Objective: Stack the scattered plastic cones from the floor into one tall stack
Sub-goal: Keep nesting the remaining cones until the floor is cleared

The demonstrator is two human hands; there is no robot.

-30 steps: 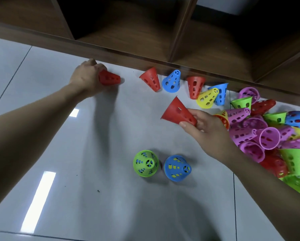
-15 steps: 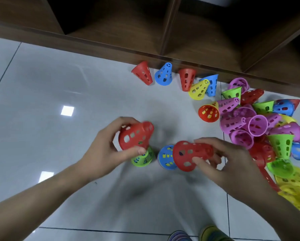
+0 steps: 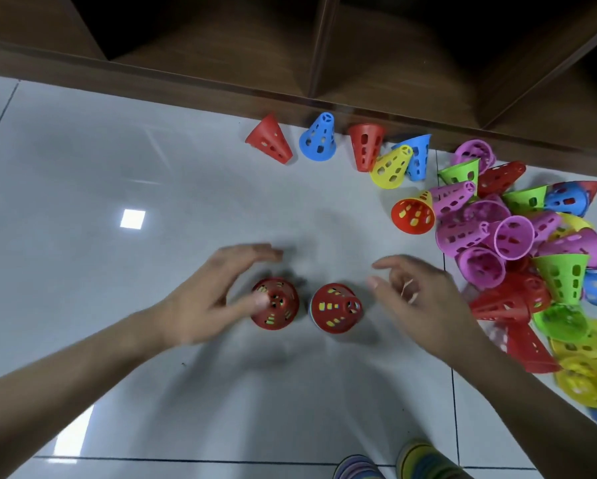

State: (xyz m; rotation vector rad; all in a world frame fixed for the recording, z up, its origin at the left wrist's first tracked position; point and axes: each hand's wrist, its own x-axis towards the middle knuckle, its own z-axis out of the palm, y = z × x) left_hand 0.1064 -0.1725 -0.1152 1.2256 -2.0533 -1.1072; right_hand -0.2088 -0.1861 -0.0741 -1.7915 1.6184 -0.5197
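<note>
1. Near centre of the floor (image 3: pixel 152 150), two red cones stand upright side by side, narrow ends up: left red cone (image 3: pixel 275 304) with green showing through its holes, right red cone (image 3: pixel 336 308) with yellow in its holes and a blue rim at its base. They sit close, a small gap between.
2. Left hand (image 3: pixel 217 292) is spread wide around the left red cone, fingers relaxed; thumb tip overlaps the cone's left side, contact unclear from blur.
3. Right hand (image 3: pixel 418 295) is open, fingers loosely bent, just right of the right red cone, not touching it.
4. Far, along the shelf base: a tipped red cone (image 3: pixel 268 140), an upright blue cone (image 3: pixel 319 138), an inverted red cone (image 3: pixel 366 145), a yellow cone (image 3: pixel 392 166) leaning in front of another blue cone (image 3: pixel 418 157).
5. Right side: a big jumbled pile of cones (image 3: pixel 518 257), pink, green, red, yellow, blue, lying on their sides and overlapping; one red cone with yellow inside (image 3: pixel 412 214) lies at its left edge, mouth toward camera.
6. Near edge, bottom: two striped rounded things (image 3: pixel 390 468), cut off, cannot tell what.
7. Surface is glossy pale tile with grout lines and light reflections; a dark wooden shelf unit (image 3: pixel 324 63) with open compartments runs across the far side.
</note>
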